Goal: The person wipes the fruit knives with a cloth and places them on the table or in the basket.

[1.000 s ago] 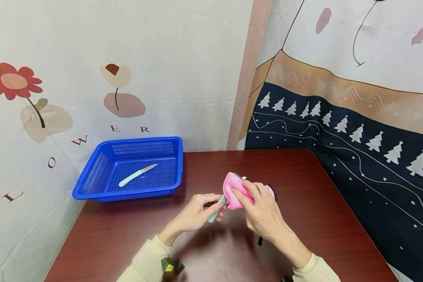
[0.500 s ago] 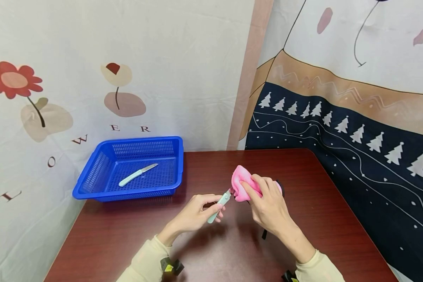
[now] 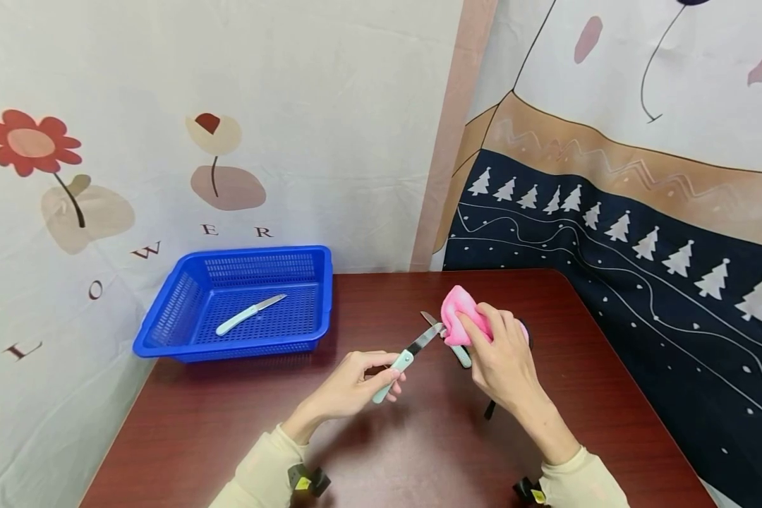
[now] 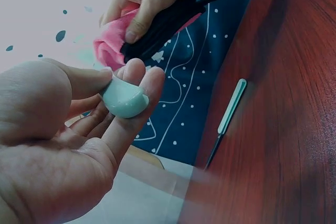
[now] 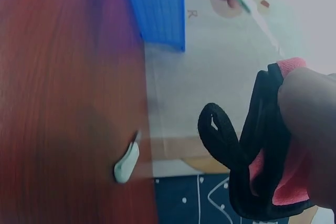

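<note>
Holds a black-edged pink cloth (image 5: 274,142) at right and a light-handled knife (image 5: 243,1) at upper right, with a second knife (image 5: 127,164) on the desk (image 5: 68,103), lower left.

The right grip (image 3: 504,360) hides part of the pink cloth (image 3: 458,316).

There are two hands, one left hand (image 3: 352,386) and one right hand (image 3: 503,360), with two pale sleeves (image 3: 260,467). I can count three knives, which are a first knife (image 3: 403,362) in the left hand, a second knife (image 3: 241,319) in the blue basket (image 3: 225,351) and a third knife (image 3: 464,358) on the table (image 3: 228,423), and just one basket, one pink cloth (image 3: 460,307) with one black loop (image 5: 223,142), and one table. At the back are two flowers (image 3: 30,143), five letters (image 3: 95,290) and eleven white trees (image 3: 679,261).
</note>
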Motion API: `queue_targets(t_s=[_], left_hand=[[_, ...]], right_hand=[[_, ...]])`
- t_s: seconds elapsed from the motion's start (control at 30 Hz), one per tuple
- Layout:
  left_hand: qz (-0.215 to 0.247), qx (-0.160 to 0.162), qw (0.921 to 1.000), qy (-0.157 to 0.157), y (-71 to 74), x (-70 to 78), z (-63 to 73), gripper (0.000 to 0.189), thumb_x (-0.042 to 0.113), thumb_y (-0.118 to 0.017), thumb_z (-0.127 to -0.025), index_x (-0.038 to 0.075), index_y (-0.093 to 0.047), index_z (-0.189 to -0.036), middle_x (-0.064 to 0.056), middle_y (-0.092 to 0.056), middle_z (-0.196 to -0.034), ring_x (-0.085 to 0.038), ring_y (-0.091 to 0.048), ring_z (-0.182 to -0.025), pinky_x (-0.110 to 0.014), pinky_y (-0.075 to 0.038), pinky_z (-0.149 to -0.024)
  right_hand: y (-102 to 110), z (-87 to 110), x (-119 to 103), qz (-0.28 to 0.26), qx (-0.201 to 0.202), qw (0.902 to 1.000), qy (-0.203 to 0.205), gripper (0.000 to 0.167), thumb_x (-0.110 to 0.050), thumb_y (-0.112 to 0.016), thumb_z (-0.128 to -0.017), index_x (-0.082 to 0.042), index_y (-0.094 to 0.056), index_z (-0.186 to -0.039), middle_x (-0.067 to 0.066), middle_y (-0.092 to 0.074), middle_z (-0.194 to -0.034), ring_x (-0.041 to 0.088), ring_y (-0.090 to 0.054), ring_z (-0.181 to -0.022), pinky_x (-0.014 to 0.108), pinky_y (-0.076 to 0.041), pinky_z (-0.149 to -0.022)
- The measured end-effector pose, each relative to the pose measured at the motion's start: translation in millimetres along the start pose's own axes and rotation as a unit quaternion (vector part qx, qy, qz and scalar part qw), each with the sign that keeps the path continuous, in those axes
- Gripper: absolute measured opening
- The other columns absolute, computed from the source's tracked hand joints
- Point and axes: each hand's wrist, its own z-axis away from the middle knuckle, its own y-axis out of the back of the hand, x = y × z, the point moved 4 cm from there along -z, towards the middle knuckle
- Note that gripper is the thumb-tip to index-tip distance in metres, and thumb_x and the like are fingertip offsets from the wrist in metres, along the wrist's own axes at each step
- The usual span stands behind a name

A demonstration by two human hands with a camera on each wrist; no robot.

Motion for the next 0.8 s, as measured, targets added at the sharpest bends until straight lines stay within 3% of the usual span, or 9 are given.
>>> queue_targets(t_s=[0.3, 0.5, 0.67, 0.8], left_hand=[[0.008, 0.016, 0.9998, 0.005, 3.8, -0.7, 0.4, 0.031, 0.012, -0.061, -0.117, -0.002, -0.073, -0.142, -0.024, -0.080, -0.111, -0.019, -0.083, -0.089, -0.054, -0.070, -0.086], [-0.004, 0.039, 0.9992, -0.013, 7.7, 3.5, 1.0, 0.033, 0.011, -0.059, -0.117, -0.005, -0.072, -0.143, -0.028, -0.076, -0.112, -0.011, -0.080, -0.087, -0.050, -0.071, -0.084], [-0.070, 0.073, 0.9944, -0.031, 12.5, 1.9, 0.5, 0.029, 0.013, -0.060, -0.117, 0.000, -0.075, -0.138, -0.023, -0.079, -0.109, -0.006, -0.077, -0.087, -0.045, -0.071, -0.082], [-0.145, 0.114, 0.9812, -0.058, 15.9, 0.8, 0.6, 0.027, 0.013, -0.060, -0.117, 0.004, -0.078, -0.136, -0.012, -0.082, -0.107, -0.016, -0.080, -0.089, -0.035, -0.069, -0.082]], right_hand=[[4, 6.7, 12, 0.009, -0.007, 0.9997, -0.022, 0.051, -0.006, -0.072, -0.092, -0.008, -0.072, -0.143, 0.029, -0.064, -0.136, 0.043, -0.060, -0.107, 0.056, -0.053, -0.086], [8, 7.0, 13, -0.003, 0.016, 0.9996, -0.025, 0.048, -0.006, -0.071, -0.094, -0.007, -0.073, -0.142, 0.030, -0.063, -0.135, 0.044, -0.059, -0.106, 0.057, -0.052, -0.085], [13, 4.8, 11, -0.026, 0.060, 0.9976, -0.021, 0.051, -0.004, -0.072, -0.090, -0.007, -0.074, -0.142, 0.032, -0.064, -0.133, 0.049, -0.059, -0.106, 0.060, -0.051, -0.086], [16, 3.0, 6, -0.040, 0.074, 0.9962, -0.021, 0.049, -0.005, -0.069, -0.092, -0.007, -0.074, -0.141, 0.032, -0.064, -0.133, 0.050, -0.059, -0.107, 0.060, -0.050, -0.086]])
